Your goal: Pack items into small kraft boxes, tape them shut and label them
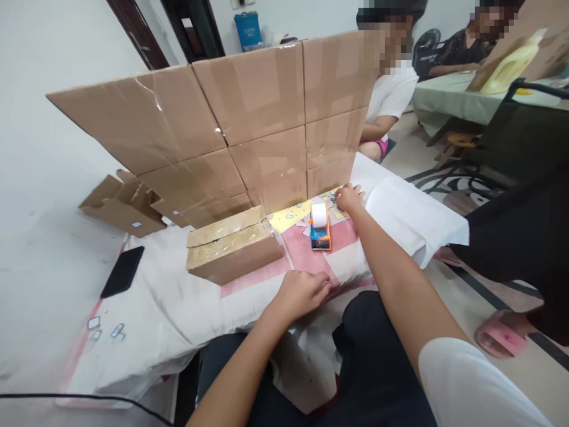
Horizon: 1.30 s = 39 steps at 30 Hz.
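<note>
My left hand (303, 295) rests at the front edge of the cloth-covered table, its fingers loosely curled and nothing visible in them. Farther forward, my right hand (349, 197) is low over the yellow patterned part of the cloth, fingers bent around a small dark thing I cannot make out. Between the hands lies a blue and orange tape dispenser (319, 234) carrying a wide roll of tape (318, 214). To its left sits a long cardboard box (237, 256), with shiny clear tape across its top.
A wall of stacked, taped cardboard boxes (262, 112) stands along the far side. An open carton (124, 204) and a black phone (122, 271) are at the left. White sheeting (400, 207) hangs over the right side. Two people sit beyond; another person's leg is close at right.
</note>
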Each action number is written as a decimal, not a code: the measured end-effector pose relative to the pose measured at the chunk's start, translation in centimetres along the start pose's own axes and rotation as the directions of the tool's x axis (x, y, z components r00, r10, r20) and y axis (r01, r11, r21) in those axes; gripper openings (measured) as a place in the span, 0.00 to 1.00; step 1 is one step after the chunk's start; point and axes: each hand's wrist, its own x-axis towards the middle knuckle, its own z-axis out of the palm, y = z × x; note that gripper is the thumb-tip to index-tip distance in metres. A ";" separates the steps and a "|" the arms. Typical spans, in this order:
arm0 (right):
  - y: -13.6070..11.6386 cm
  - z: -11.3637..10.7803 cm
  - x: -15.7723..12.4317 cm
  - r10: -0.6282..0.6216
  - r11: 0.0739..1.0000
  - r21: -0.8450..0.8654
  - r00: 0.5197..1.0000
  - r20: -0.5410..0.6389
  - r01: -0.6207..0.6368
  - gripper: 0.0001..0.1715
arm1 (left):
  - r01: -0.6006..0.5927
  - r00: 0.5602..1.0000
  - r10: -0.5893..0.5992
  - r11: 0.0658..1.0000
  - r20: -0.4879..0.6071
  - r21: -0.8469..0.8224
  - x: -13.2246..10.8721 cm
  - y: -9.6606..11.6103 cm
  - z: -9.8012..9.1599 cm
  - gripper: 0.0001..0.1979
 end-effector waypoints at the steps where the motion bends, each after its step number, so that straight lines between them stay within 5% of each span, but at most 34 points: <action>1: -0.1 0.0 0.2 0.000 1.000 0.003 1.000 -0.002 0.000 0.18 | 0.007 1.000 -0.007 1.000 0.000 -0.005 0.0 -0.1 0.0 0.16; 10: 0.5 -0.4 2.3 0.023 0.995 -0.100 0.997 0.075 -0.015 0.25 | 0.011 1.000 -0.011 1.000 0.002 -0.021 0.0 -0.7 -0.3 0.17; 17: 0.2 -0.4 3.4 0.088 0.989 -0.133 0.984 0.156 -0.067 0.16 | 0.019 1.000 -0.019 0.999 0.018 -0.026 0.0 -0.7 -0.1 0.15; 27: 0.8 -0.5 3.5 0.005 0.997 -0.082 0.991 0.131 0.006 0.08 | 0.030 0.999 -0.029 0.999 0.038 -0.028 0.0 -0.8 0.1 0.15; 34: 1.3 -2.6 3.0 0.094 0.971 0.216 0.994 0.056 -0.104 0.09 | 0.047 0.998 -0.046 0.998 0.042 -0.032 0.1 -0.8 -0.3 0.15; 36: 1.0 -3.4 2.8 0.093 0.891 0.440 0.994 0.059 -0.110 0.11 | 0.045 0.998 -0.044 0.999 0.040 -0.026 0.1 -0.8 -0.5 0.15; 39: -0.7 -5.3 2.2 0.021 0.651 0.754 0.995 0.096 -0.086 0.13 | 0.061 0.998 -0.061 0.998 0.021 -0.019 0.0 -1.2 -0.7 0.15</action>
